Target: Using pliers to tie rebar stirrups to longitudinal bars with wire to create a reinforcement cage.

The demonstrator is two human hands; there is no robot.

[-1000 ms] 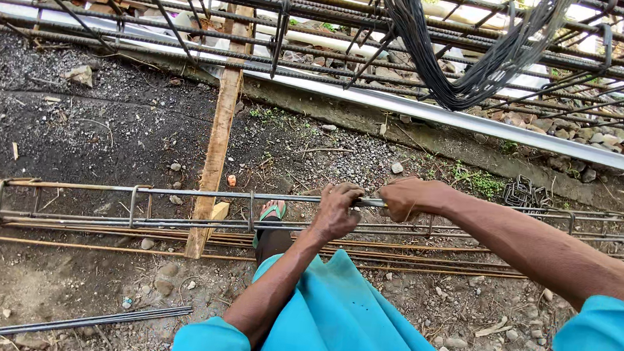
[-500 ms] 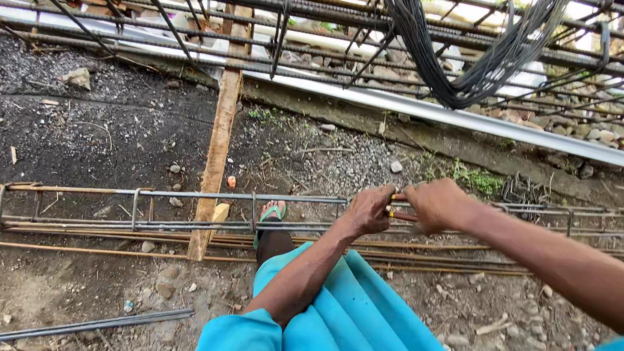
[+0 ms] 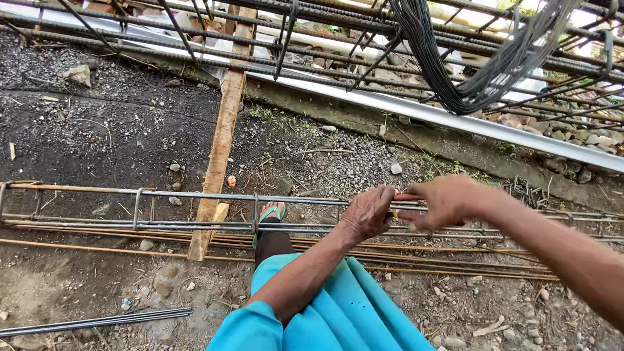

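Above bare gravel — both hands (image 3: 407,210) on rebar cage (image 3: 173,212)

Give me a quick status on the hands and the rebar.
Left hand and right hand both gripping the rebar cage, red-handled tool between them. Wooden plank crosses underneath.

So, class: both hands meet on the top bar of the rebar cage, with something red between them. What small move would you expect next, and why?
Probably a short twist of the red-handled tool. The left hand grips the top bar of the rebar cage, and the right hand pinches the tool right beside it. Whether a tie wire is there cannot be made out.
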